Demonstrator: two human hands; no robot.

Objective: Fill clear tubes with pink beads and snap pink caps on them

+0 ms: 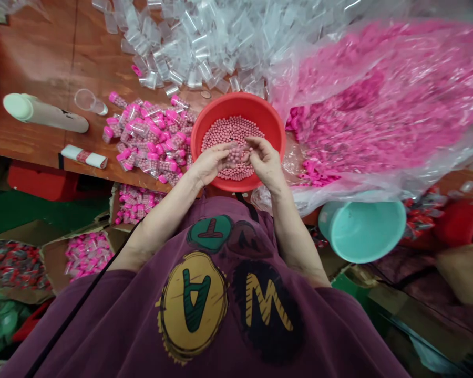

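Observation:
My left hand (212, 164) is closed around a small clear plastic bottle (235, 155) with pink beads in it, over a red basin (278, 131). My right hand (266, 161) is close by on the right, its fingers curled together near the bottle's end. What they pinch is too small to make out. Loose pink beads (232, 126) cover the bottom of the basin below both hands. Left of the basin lies a heap of filled bottles with bright pink caps (153, 134).
Empty clear bottles (205, 42) pile up behind the basin. A plastic bag of pink parts (394, 110) spreads to the right, above a turquoise bucket (366, 231). A white cylinder (49, 113) lies at left. Cardboard boxes hold pink-capped bottles (89, 254) below. Another person's arm (463, 270) shows at right.

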